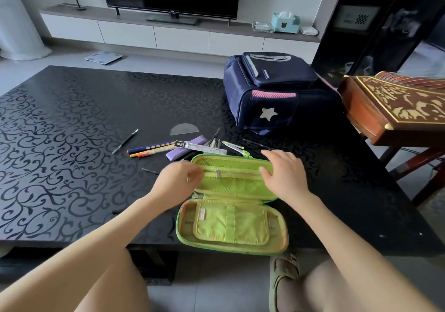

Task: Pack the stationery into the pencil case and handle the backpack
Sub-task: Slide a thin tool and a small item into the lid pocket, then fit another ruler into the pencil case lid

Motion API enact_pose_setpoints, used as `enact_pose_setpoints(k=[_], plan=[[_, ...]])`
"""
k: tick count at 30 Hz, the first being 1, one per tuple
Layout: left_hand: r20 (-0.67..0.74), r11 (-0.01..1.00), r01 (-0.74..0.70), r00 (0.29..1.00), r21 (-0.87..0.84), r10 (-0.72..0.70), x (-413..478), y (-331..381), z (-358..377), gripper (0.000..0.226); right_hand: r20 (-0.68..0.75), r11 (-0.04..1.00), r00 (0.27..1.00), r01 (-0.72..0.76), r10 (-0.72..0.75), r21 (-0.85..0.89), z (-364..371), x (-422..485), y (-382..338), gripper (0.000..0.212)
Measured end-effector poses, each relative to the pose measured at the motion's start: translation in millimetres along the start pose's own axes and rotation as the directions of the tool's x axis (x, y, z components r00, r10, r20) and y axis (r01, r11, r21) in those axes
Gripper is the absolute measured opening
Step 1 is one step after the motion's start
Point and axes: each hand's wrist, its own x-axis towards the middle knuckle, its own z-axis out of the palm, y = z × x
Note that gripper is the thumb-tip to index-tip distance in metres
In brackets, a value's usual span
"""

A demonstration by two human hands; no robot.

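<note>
Open lime-green fabric pencil case [231,222] on black patterned desk [72,155], right hand [284,174] grip clasping its lid, left hand [178,179] grip blurred, cannot tell, navy star-marked backpack [272,94] behind the case

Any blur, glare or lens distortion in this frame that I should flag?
Head view: the left hand is motion-blurred, while the right hand and pencil case are sharp; a pale sheen lies on the glossy table; wide-angle bending curves the table's edges.
</note>
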Motion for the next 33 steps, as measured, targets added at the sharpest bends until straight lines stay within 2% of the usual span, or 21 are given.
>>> enact_pose_setpoints(k=[1,2,3,5,7,9,11,13,17,20,23,27,29,31,33], plan=[[-0.074,0.999,0.006,0.997,0.054,-0.003,7.6,-2.8,1.1,0.023,0.095,0.998,0.995,-0.016,0.021,-0.053,4.1,12.9,1.0,0.053],[-0.078,0.993,0.025,0.997,0.115,-0.016,17.7,-6.6,3.5,0.033,0.185,0.997,0.982,-0.034,0.045,-0.065,8.3,26.7,2.5,0.057],[-0.034,0.987,0.053,0.998,0.151,-0.048,27.1,-9.6,6.0,0.042,0.266,0.998,0.961,-0.067,0.069,-0.017,10.2,37.5,3.7,0.057],[0.082,0.985,0.15,0.984,0.09,-0.158,45.4,-15.1,12.6,0.05,0.363,0.971,0.929,-0.149,0.073,0.188,12.5,53.2,3.6,0.046],[0.178,0.969,0.23,0.961,-0.086,-0.212,57.0,-20.2,18.3,0.047,0.306,0.947,0.952,-0.115,0.018,0.301,11.6,66.9,-3.4,0.041],[0.18,0.949,0.206,0.97,-0.24,-0.165,60.3,-23.4,18.0,0.032,0.238,0.961,0.97,-0.022,-0.046,0.277,12.9,86.0,-17.1,0.033],[0.166,0.914,0.174,0.979,-0.367,-0.119,55.4,-26.0,9.7,0.024,0.255,0.97,0.959,0.065,-0.126,0.236,20.9,109.7,-34.2,0.024],[0.214,0.873,0.151,0.975,-0.464,-0.055,44.3,-25.6,-2.8,0.034,0.343,0.98,0.925,0.113,-0.165,0.167,31.2,129.6,-50.6,0.034],[0.262,0.87,0.027,0.958,-0.492,0.118,21.3,-24.3,-16.3,0.039,0.468,0.981,0.865,0.192,-0.182,0.026,55.8,156.1,-65.2,0.039],[0.257,0.864,-0.046,0.946,-0.501,0.2,14.0,-26.3,-18.8,0.036,0.482,0.978,0.851,0.195,-0.206,0.073,64.0,163.3,-65.6,0.027],[0.272,0.858,-0.025,0.943,-0.514,0.19,13.9,-30.7,-18.3,0.034,0.515,0.976,0.83,0.158,-0.213,0.148,66.5,161.0,-58.1,0.02],[0.29,0.844,0.026,0.944,-0.536,0.155,13.1,-31.6,-17.6,0.037,0.574,0.975,0.789,0.153,-0.217,0.158,64.8,149.1,-45.8,0.019],[0.292,0.838,0.043,0.946,-0.544,0.14,11.7,-31.0,-17.7,0.04,0.549,0.975,0.805,0.178,-0.222,0.132,62.7,142.9,-43.1,0.017],[0.291,0.837,0.064,0.95,-0.544,0.117,9.9,-29.7,-18.7,0.042,0.505,0.974,0.833,0.208,-0.225,0.091,58.9,136.4,-42.2,0.025],[0.28,0.846,0.074,0.956,-0.528,0.091,8.5,-28.5,-19.7,0.044,0.452,0.972,0.86,0.203,-0.235,0.12,49.2,130.0,-39.7,0.036]])
